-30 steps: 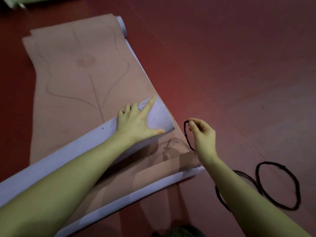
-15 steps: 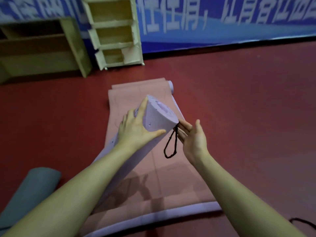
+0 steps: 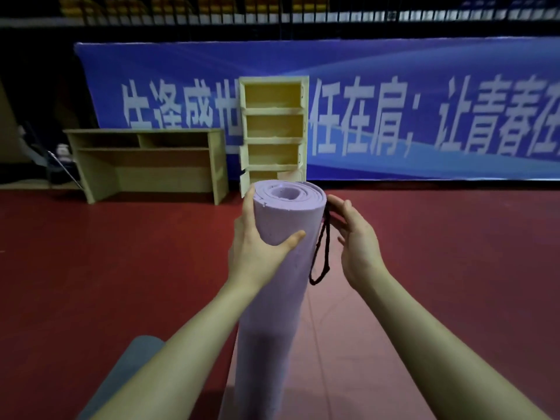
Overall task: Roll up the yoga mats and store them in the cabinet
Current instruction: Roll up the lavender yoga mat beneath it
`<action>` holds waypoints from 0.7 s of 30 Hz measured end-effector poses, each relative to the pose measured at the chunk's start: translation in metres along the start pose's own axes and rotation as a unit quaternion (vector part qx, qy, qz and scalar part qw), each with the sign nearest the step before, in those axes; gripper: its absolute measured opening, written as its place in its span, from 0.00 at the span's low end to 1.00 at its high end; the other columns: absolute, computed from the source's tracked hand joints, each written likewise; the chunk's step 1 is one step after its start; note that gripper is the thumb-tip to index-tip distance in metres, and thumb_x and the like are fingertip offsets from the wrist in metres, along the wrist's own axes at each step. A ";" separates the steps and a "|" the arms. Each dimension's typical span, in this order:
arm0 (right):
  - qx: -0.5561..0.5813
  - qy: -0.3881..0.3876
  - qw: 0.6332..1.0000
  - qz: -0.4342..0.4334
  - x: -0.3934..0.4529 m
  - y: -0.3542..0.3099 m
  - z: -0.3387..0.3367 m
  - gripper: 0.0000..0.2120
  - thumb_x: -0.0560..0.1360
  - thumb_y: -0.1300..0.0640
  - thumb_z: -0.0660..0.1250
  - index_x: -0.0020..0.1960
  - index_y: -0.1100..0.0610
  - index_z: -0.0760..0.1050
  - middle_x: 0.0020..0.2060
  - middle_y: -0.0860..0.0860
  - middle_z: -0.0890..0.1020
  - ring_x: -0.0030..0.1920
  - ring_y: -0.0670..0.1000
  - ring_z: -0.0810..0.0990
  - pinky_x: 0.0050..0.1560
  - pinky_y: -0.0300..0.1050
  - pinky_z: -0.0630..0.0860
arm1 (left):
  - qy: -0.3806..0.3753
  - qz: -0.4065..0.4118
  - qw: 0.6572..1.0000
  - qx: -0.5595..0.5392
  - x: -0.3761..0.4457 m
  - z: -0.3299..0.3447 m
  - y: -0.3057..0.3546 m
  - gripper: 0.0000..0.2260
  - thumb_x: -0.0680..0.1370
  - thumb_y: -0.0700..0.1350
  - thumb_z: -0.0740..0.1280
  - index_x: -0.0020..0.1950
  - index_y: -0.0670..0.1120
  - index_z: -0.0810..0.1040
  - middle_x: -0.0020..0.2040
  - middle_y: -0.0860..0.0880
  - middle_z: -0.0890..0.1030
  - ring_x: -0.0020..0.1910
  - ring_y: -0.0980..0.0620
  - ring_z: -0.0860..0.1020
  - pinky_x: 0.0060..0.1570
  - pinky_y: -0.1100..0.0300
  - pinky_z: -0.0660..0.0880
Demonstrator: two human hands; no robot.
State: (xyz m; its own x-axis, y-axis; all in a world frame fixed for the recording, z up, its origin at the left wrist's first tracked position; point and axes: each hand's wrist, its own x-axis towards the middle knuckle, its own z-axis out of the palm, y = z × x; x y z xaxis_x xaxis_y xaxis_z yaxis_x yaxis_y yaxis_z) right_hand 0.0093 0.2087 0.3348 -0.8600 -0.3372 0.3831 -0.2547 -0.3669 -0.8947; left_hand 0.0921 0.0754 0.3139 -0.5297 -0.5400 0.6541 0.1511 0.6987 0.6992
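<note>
While the left hand [image 3: 257, 247] gripped the upright purple rolled mat [image 3: 272, 283] at frame centre, the right hand [image 3: 354, 237] pinched a black cord loop [image 3: 321, 256].

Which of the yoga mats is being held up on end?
The purple rolled mat, gripped by the left hand. The grey roll and pink mat lie on the floor.

The rolled mat [image 3: 272, 268] looks like matt lilac foam, pitted near its top edge. The loop [image 3: 321, 253] is twisted black cord. The cabinet [image 3: 274, 128] looks like pale, matt wood.
</note>
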 end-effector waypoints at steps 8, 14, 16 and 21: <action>-0.056 -0.004 0.998 -0.022 -0.017 -0.001 -0.016 0.13 0.81 0.62 0.57 0.61 0.58 0.77 0.56 0.51 0.82 0.50 0.37 0.79 0.41 0.23 0.70 | 0.023 -0.045 0.994 -0.092 -0.032 0.021 -0.010 0.47 0.62 0.56 0.79 0.74 0.54 0.56 0.72 0.53 0.64 0.70 0.56 0.64 0.61 0.66 0.63; -0.081 -0.011 0.997 -0.016 -0.028 0.019 -0.031 0.13 0.80 0.63 0.59 0.57 0.51 0.79 0.55 0.46 0.83 0.61 0.46 0.77 0.64 0.41 0.71 | -0.011 -0.023 0.999 -0.020 -0.045 0.024 -0.016 0.45 0.63 0.55 0.79 0.73 0.48 0.59 0.77 0.49 0.54 0.74 0.51 0.58 0.61 0.73 0.61; -0.101 -0.020 0.995 -0.015 -0.028 0.018 -0.033 0.13 0.80 0.60 0.60 0.56 0.47 0.80 0.55 0.44 0.83 0.63 0.45 0.75 0.69 0.47 0.66 | -0.018 0.061 0.995 0.072 -0.035 0.018 -0.015 0.39 0.65 0.62 0.73 0.69 0.50 0.61 0.77 0.49 0.56 0.73 0.47 0.63 0.64 0.56 0.67; -0.120 -0.005 0.993 0.003 -0.028 0.013 -0.031 0.17 0.82 0.49 0.53 0.54 0.42 0.82 0.57 0.43 0.81 0.61 0.42 0.76 0.71 0.50 0.63 | -0.035 0.205 0.942 0.264 -0.016 0.009 -0.023 0.30 0.70 0.66 0.59 0.66 0.50 0.75 0.65 0.48 0.76 0.67 0.39 0.70 0.66 0.35 0.63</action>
State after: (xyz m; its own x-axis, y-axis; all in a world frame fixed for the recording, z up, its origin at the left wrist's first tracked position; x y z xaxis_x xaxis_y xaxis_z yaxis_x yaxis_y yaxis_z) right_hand 0.0168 0.2402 0.3055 -0.8579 -0.3470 0.3790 -0.3490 -0.1480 -0.9254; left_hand 0.0898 0.0717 0.2845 -0.5730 -0.1552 0.8047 -0.0724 0.9877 0.1389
